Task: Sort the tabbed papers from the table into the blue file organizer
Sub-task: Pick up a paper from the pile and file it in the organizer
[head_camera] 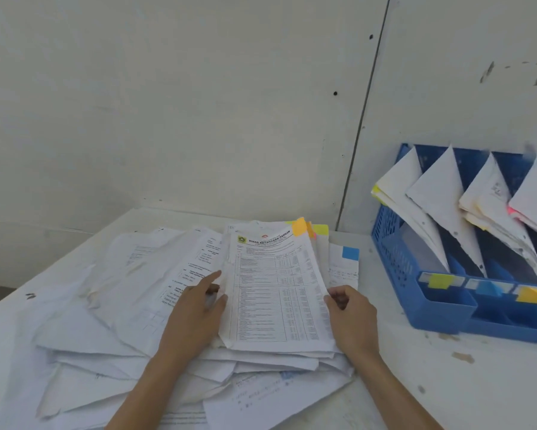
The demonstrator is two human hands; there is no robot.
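Observation:
A printed sheet with an orange tab [276, 290] lies on top of a thick pile of papers [130, 305] spread over the white table. My left hand [195, 311] holds its left edge, index finger stretched out over the pile. My right hand [351, 318] pinches its right edge with curled fingers. Under it, sheets with yellow [320, 229] and blue tabs [350, 252] stick out. The blue file organizer [431, 308] stands at the right, with several slots holding leaning papers and yellow, blue and orange labels on its front.
The white table [447, 383] is scuffed and bare in front of the organizer. A white wall [199, 103] rises right behind the pile and the organizer. The table's left edge [43, 259] runs diagonally, with dark floor beyond it.

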